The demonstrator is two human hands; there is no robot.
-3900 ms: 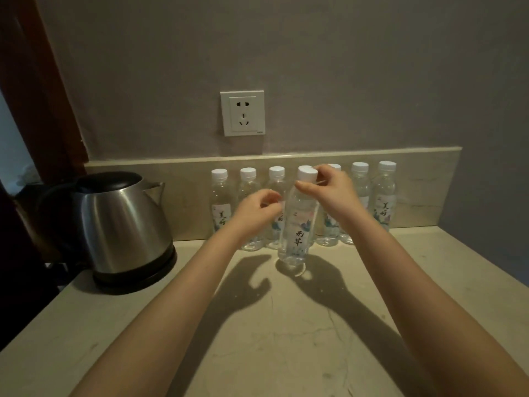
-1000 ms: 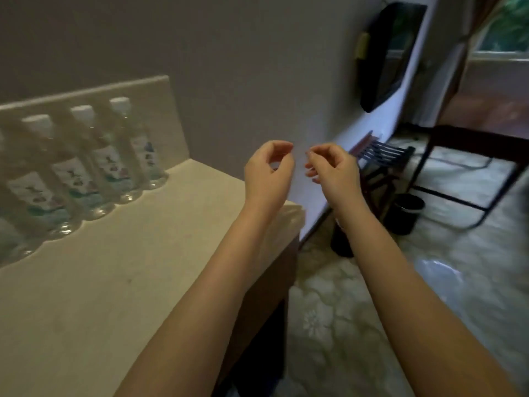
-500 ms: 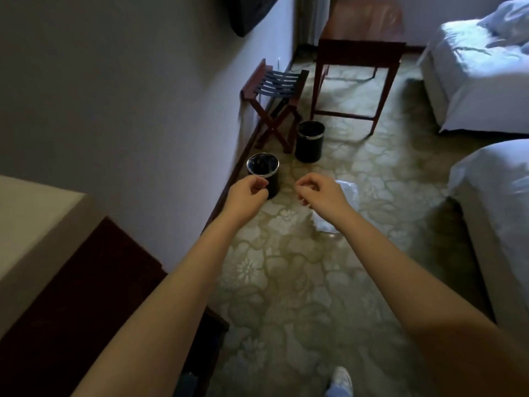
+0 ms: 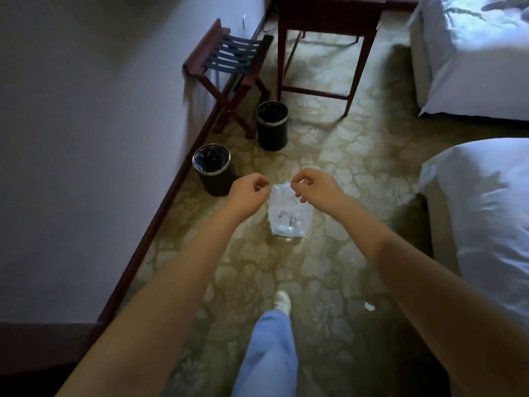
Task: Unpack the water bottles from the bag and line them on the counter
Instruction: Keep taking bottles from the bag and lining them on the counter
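Note:
A clear plastic bag (image 4: 289, 216) lies on the patterned carpet ahead of me, with water bottles dimly visible inside it. My left hand (image 4: 249, 191) hovers just left of the bag's top, fingers loosely curled and holding nothing. My right hand (image 4: 312, 187) hangs in front of the bag's upper right corner, fingers also loosely curled; it appears apart from the bag. The counter top and the bottles lined on it are out of view.
Two black waste bins (image 4: 211, 167) (image 4: 272, 124) stand by the left wall. Behind them are a folding luggage rack (image 4: 229, 61) and a wooden table (image 4: 329, 12). White beds (image 4: 486, 210) (image 4: 472, 53) fill the right side. My foot (image 4: 282, 302) steps forward on the carpet.
The view has swung from the counter and its row of bottles down to the floor. The bag is now closer, between my hands. Both hands stay empty.

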